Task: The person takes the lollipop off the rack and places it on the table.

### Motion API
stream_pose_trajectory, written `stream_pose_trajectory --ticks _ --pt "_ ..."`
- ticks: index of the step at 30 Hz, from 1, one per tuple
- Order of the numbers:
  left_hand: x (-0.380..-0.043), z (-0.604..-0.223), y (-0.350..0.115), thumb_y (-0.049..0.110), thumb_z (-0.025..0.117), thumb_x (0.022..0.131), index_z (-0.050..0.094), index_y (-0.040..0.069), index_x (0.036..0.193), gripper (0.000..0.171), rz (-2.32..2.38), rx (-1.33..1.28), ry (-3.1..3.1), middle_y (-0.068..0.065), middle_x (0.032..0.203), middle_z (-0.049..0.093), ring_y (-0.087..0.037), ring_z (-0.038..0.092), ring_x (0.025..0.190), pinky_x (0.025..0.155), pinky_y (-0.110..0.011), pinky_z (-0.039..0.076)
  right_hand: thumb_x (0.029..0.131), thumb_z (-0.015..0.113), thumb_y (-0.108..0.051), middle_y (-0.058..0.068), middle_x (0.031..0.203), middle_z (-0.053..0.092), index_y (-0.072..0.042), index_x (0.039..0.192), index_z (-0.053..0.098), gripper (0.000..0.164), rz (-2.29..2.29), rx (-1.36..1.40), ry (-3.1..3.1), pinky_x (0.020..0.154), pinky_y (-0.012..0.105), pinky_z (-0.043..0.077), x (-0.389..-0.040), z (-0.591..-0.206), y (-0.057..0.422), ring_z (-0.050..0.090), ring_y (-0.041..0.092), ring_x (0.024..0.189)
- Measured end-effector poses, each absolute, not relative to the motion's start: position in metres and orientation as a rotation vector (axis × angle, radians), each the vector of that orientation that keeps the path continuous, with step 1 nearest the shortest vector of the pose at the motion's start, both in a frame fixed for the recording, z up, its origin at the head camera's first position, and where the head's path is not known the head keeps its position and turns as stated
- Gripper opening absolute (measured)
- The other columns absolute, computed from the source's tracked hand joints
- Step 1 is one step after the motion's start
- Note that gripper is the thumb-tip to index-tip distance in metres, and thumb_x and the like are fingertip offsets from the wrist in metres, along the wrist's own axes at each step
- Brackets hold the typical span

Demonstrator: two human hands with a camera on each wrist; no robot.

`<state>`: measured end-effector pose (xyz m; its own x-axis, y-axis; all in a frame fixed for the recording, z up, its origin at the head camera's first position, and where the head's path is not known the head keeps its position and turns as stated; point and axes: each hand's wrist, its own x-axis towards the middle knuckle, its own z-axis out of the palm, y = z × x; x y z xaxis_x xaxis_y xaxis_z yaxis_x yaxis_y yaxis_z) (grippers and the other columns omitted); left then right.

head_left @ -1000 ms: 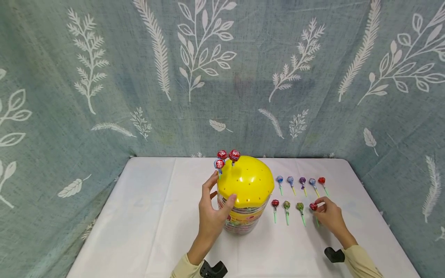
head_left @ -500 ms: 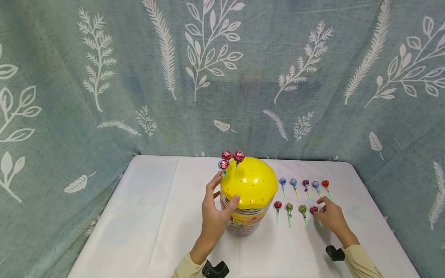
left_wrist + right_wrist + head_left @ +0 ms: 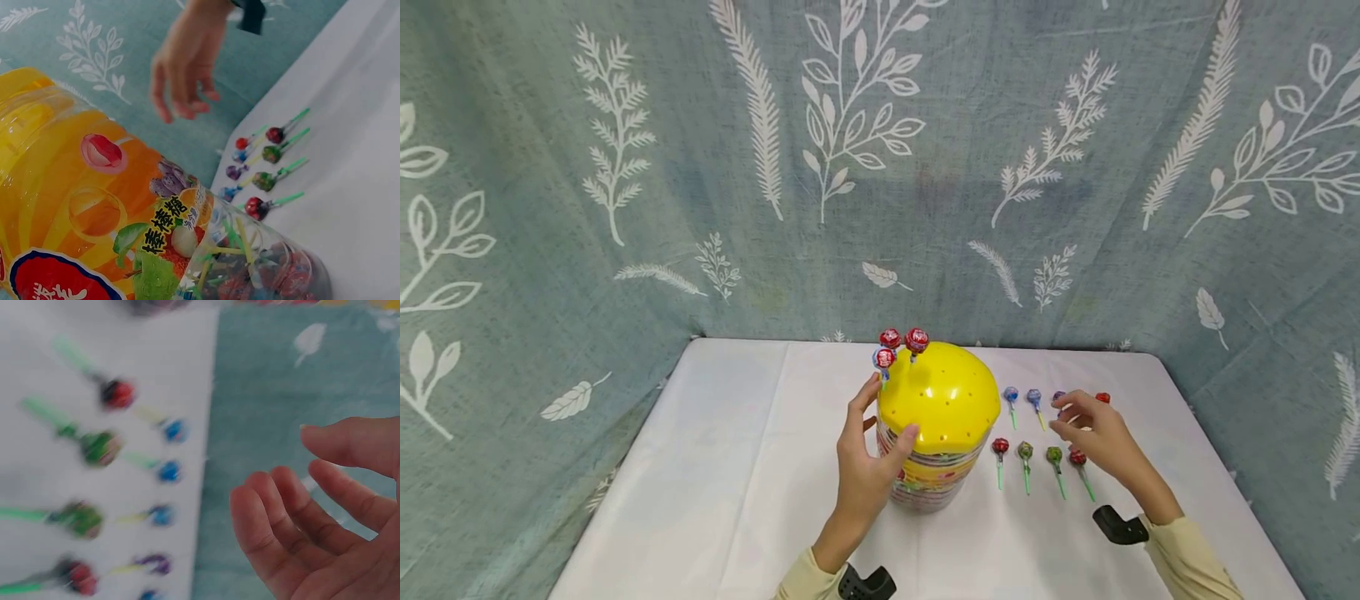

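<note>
A big clear candy jar [image 3: 925, 482] with a domed yellow lid [image 3: 947, 400] stands upright on the table. My left hand [image 3: 867, 467] grips it, thumb on the lid's near edge and fingers around the left side. Three red-wrapped lollipops [image 3: 917, 340] stand in the lid's far left part. My right hand [image 3: 1097, 429] is above two rows of lollipops, fingers loosely bent and holding nothing. It partly covers the back row; a blue lollipop [image 3: 1034, 398] shows left of it. In the front row lie a red lollipop [image 3: 1078, 458] and green lollipops [image 3: 1055, 456].
Several small holes dot the lid. More lollipops [image 3: 275, 269] lie inside the jar's clear bottom. The white tablecloth [image 3: 730, 467] ends at a green leaf-print curtain [image 3: 925, 250] at the back and sides. Black wrist mounts [image 3: 1120, 525] sit on both wrists.
My right hand has let go of the red lollipop at the front row's right end and risen up and slightly left over the rows. The left hand keeps its grip on the jar.
</note>
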<state>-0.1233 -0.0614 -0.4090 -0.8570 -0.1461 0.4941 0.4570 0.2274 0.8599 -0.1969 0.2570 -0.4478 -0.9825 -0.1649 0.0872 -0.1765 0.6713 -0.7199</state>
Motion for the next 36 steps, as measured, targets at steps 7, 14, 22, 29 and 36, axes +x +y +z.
stream_pose_trajectory --ticks 7,14,22,29,36 --pt "-0.130 -0.423 -0.063 0.011 0.068 0.081 0.042 0.005 0.135 0.061 -1.641 -0.295 -2.020 -0.008 0.143 0.042 -0.028 0.041 0.128 0.087 -0.058 0.040 0.087 0.068 -0.014 0.004 0.086 0.062 -0.007 0.110 0.059 0.026 1.298 0.479 -2.755 0.060 0.030 0.054 -0.191 -0.416 0.237 0.061 0.019 0.072" --pt "-0.138 -0.443 -0.065 0.015 0.069 0.081 0.041 0.012 0.137 0.063 -1.607 -0.288 -2.034 -0.003 0.145 0.041 -0.025 0.041 0.129 0.087 -0.055 0.041 0.088 0.066 -0.009 0.007 0.096 0.064 -0.005 0.111 0.058 0.024 1.352 0.568 -2.671 0.062 0.029 0.053 -0.181 -0.386 0.219 0.061 0.018 0.075" --pt "-0.124 -0.414 -0.061 0.010 0.067 0.080 0.044 0.000 0.132 0.057 -1.629 -0.294 -2.020 -0.011 0.142 0.044 -0.029 0.043 0.127 0.086 -0.056 0.041 0.087 0.066 -0.005 0.009 0.098 0.063 -0.004 0.108 0.059 0.022 1.459 0.610 -2.548 0.061 0.028 0.053 -0.173 -0.363 0.205 0.060 0.018 0.077" --pt "-0.143 -0.450 -0.066 0.024 0.068 0.083 0.040 0.021 0.139 0.063 -1.579 -0.321 -2.010 0.003 0.145 0.040 -0.020 0.041 0.129 0.086 -0.050 0.043 0.086 0.067 -0.005 0.007 0.099 0.062 -0.007 0.108 0.059 0.024 1.625 0.667 -2.433 0.069 0.028 0.054 -0.175 -0.350 0.188 0.061 0.018 0.086" --pt "-0.140 -0.446 -0.064 0.020 0.068 0.082 0.041 0.015 0.138 0.063 -1.574 -0.319 -2.008 -0.001 0.145 0.041 -0.022 0.043 0.127 0.086 -0.052 0.043 0.086 0.066 -0.002 0.011 0.105 0.061 -0.002 0.111 0.058 0.026 1.752 0.774 -2.371 0.077 0.028 0.053 -0.175 -0.340 0.164 0.061 0.022 0.094"
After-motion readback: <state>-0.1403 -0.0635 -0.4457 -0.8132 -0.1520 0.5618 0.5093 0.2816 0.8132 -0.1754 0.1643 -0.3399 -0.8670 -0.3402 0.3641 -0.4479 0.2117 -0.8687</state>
